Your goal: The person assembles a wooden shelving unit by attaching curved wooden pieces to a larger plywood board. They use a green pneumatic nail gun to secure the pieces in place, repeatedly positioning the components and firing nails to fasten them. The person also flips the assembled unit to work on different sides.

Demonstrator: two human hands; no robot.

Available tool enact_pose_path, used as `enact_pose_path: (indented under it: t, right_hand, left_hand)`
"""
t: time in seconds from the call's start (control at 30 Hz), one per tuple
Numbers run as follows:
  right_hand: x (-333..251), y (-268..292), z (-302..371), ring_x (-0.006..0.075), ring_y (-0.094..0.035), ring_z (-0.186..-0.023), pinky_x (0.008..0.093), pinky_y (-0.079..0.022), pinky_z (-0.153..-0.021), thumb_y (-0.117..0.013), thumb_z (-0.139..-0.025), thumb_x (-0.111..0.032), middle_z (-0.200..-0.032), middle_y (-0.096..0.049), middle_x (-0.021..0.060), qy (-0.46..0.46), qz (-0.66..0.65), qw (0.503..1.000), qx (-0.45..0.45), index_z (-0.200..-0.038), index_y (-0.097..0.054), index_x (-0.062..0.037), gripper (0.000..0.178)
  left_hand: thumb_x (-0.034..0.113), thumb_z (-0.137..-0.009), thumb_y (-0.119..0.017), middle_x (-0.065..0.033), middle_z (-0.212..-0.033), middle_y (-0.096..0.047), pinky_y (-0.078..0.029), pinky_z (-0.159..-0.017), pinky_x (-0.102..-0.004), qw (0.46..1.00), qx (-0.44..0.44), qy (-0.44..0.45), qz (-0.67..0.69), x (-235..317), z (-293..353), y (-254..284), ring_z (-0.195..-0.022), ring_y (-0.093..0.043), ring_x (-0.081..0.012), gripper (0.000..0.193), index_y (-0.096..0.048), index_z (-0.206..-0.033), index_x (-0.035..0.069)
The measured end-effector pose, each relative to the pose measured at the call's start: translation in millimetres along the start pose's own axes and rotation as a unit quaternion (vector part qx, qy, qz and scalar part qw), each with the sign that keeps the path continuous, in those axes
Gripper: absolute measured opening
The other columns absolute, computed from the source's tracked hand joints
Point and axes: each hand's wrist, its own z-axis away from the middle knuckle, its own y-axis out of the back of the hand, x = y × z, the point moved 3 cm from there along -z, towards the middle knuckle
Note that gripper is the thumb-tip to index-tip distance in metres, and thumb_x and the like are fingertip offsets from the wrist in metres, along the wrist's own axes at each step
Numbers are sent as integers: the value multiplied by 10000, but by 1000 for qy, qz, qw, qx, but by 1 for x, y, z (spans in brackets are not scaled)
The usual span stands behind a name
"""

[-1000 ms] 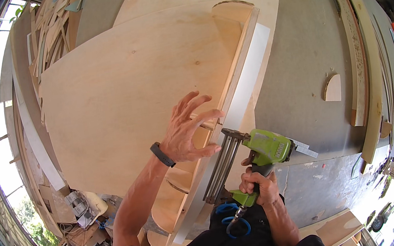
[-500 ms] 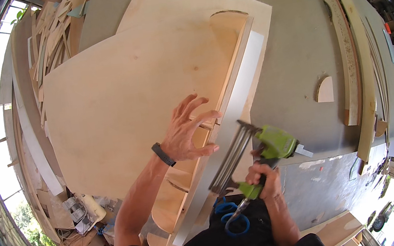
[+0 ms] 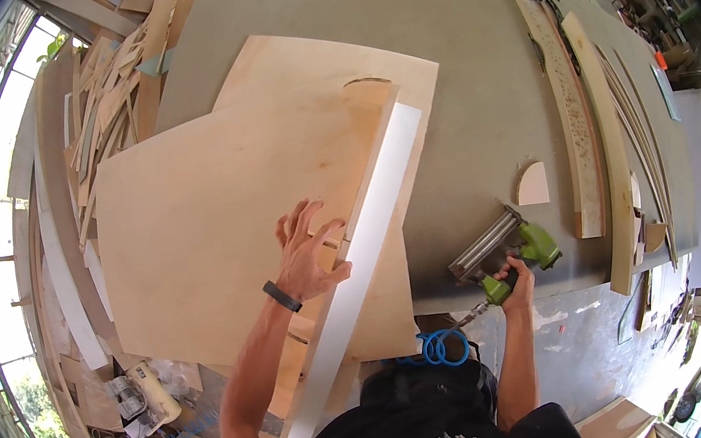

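The right hand point(image 3: 516, 273), clamped on the handle of the green pneumatic nail gun point(image 3: 503, 251), has swung it away from the white edge strip point(image 3: 371, 243) and onto the grey surface point(image 3: 478, 116), so that round of fastening looks finished. The left hand point(image 3: 309, 255) stays spread flat, holding nothing, pressing the large pale plywood panel point(image 3: 221, 235) beside the strip. A coiled blue air hose point(image 3: 438, 348) hangs below the right hand.

Bright daylight from left, fisheye-warped edges
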Motion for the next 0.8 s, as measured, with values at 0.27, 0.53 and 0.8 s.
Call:
enact_pose_path:
  t: [0.27, 0.53, 0.8]
  right_hand:
    - [-73, -24, 29, 220, -742, -674, 329, -591, -682, -758, -885, -351, -647, -703, 118, 9, 556, 830, 41, -711, -721, 46, 435]
    - [-151, -30, -14, 359, -719, -851, 468, -551, -827, -788, -840, -468, -780, -736, 143, 333, 668, 655, 118, -920, -778, -49, 427]
    - [-149, -82, -90, 379, -473, -1375, 500, -478, -1036, -856, -790, -435, -1450, -521, 218, 331, 725, 597, 91, -1496, -464, -17, 909]
  left_hand:
    - [134, -862, -729, -161, -1015, -711, -255, -1132, -578, 986, 68, 95, -122, 37, -19, -28, -1053, -657, -307, 492, -577, -1312, 7]
    - [115, -906, -676, -179, -987, -720, -284, -1112, -582, 977, 58, 98, -182, 34, -10, -38, -973, -675, -346, 438, -540, -1301, -14]
    - [143, -885, -721, -186, -894, -705, -265, -1094, -557, 973, 17, 158, -169, 18, 41, -8, -934, -673, -351, 446, -553, -1272, -1]
